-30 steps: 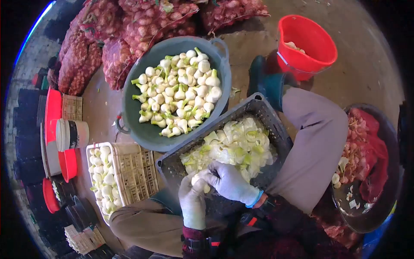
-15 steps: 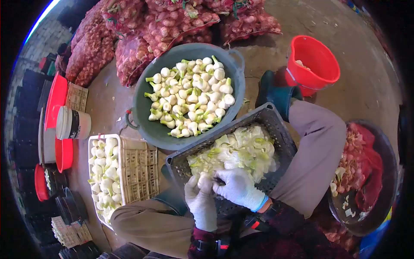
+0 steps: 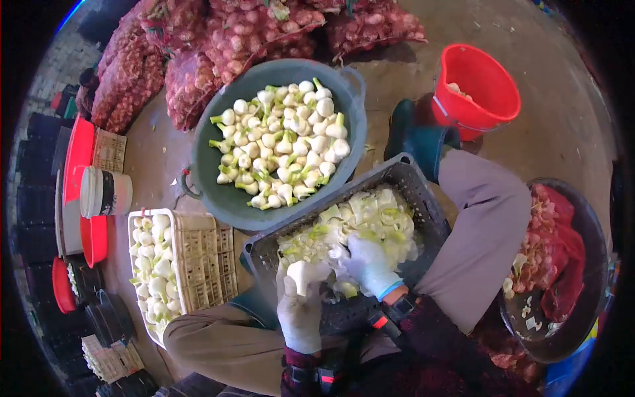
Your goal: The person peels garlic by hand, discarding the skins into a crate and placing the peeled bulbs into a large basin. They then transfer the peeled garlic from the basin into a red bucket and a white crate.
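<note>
My left hand (image 3: pixel 299 314), in a whitish work glove, is closed around a peeled white garlic bulb (image 3: pixel 300 276) at the near left edge of a black plastic crate (image 3: pixel 423 192). My right hand (image 3: pixel 370 266), gloved too, is over the crate among the loose garlic skins (image 3: pixel 380 215). Motion smears its fingers, so I cannot make out whether they hold anything. Beyond the crate stands a grey-green tub (image 3: pixel 215 106) full of peeled garlic bulbs (image 3: pixel 284 142) with short green stems.
A white basket (image 3: pixel 208 264) of peeled bulbs stands left. Behind the tub lie red mesh sacks of garlic (image 3: pixel 235 46). A red bucket (image 3: pixel 483 86) is at the far right. Nearer, a dark basin (image 3: pixel 598 264) holds unpeeled garlic and red netting. Tubs and a white pail (image 3: pixel 116 192) line the left.
My hands have moved apart. The left has lifted the garlic bulb into clearer sight, while the right has shifted forward over the skins. The whole view has slid slightly.
</note>
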The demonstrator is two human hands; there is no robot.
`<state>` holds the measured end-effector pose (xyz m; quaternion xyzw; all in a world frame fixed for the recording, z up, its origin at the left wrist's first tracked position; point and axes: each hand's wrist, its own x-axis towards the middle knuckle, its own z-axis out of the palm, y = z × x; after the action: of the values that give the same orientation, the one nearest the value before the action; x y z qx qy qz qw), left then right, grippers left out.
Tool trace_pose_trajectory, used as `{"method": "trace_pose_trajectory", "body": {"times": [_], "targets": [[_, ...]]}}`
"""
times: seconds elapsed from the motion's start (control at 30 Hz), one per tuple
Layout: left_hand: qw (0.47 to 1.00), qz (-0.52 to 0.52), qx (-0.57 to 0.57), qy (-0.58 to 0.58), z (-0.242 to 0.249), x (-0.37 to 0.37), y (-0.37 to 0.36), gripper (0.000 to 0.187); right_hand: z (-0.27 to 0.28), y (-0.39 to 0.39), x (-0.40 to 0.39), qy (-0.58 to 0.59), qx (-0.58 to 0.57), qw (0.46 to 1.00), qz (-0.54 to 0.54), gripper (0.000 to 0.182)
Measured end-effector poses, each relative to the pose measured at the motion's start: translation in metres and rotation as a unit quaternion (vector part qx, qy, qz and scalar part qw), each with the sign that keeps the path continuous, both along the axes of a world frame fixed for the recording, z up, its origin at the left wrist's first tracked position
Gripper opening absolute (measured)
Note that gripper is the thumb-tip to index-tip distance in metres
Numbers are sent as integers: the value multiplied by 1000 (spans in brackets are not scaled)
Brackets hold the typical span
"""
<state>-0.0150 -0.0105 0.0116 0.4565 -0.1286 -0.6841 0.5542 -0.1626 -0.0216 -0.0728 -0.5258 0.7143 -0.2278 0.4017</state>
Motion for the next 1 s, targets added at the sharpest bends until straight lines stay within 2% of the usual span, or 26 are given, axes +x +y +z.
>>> {"method": "trace_pose_trajectory", "body": {"times": [0.07, 0.1, 0.13, 0.2, 0.23, 0.3, 0.33, 0.37, 0.4, 0.5, 0.57, 0.6, 0.67, 0.7, 0.77, 0.8, 0.87, 0.9, 0.93, 0.97, 1.0], "targets": [[999, -14, -35, 8, -5, 2, -3, 57, 5, 7, -11, 38, -80, 996, 32, 37], [999, -12, -43, 11, -6, 2, -4, 57, 26, 3, -7, -45, -61, 997, 11, 37], [999, -10, -47, 14, -6, 1, -2, 57, 44, 1, -6, -42, -64, 997, 14, 37], [998, -26, -49, -14, 2, -6, 1, 55, 69, -2, -3, -263, -102, 959, 29, 36], [997, -44, -53, -45, 8, -11, -1, 53, 72, -1, 3, -253, -105, 962, -14, 27], [985, -61, -71, -148, 8, -13, 1, 51, 68, 1, 11, -208, -127, 970, -9, 25], [985, -57, -72, -149, 5, -11, 3, 51, 66, 1, 15, -163, -144, 976, -6, 23], [985, -78, -62, -138, 4, -9, 5, 55, 64, 2, 18, -134, -227, 964, -20, 21], [986, -101, -50, -125, 4, -8, 6, 59, 63, 2, 18, -136, -224, 965, -18, 21], [986, -70, -13, -148, 11, -14, 4, 63, 55, -4, 18, -174, -189, 966, -42, 19], [985, -38, 8, -167, 14, -17, 1, 58, 49, -3, 19, -293, -163, 938, -86, 19], [985, -36, 12, -169, 11, -15, 0, 58, 52, -6, 19, -295, -159, 938, -85, 19], [990, -42, 33, -134, 3, -9, -1, 51, 61, -10, 18, -375, -60, 921, -87, 18], [989, -40, 37, -138, 0, -6, -2, 51, 68, -12, 16, -379, -55, 920, -85, 18], [996, -63, 15, -59, -5, 0, -6, 43, 77, -17, 9, -495, 43, 862, -102, 17], [996, -62, 17, -62, -10, 5, -8, 43, 75, -17, 8, -497, 44, 860, -102, 17], [997, -75, 18, 13, -23, 15, -8, 37, 67, -17, 4, -489, 15, 870, -65, 23], [997, -73, 15, 9, -25, 18, -10, 37, 66, -18, 1, -558, -10, 827, -66, 21], [997, -48, 14, 52, -26, 21, -11, 36, 72, -16, -11, -574, 16, 813, -94, 16], [995, -22, 13, 96, -26, 24, -12, 35, 90, -21, -19, -589, 27, 787, -183, 15], [995, -21, 7, 93, -25, 27, -11, 35, 103, -24, -25, -599, 38, 753, -269, 15]]}}
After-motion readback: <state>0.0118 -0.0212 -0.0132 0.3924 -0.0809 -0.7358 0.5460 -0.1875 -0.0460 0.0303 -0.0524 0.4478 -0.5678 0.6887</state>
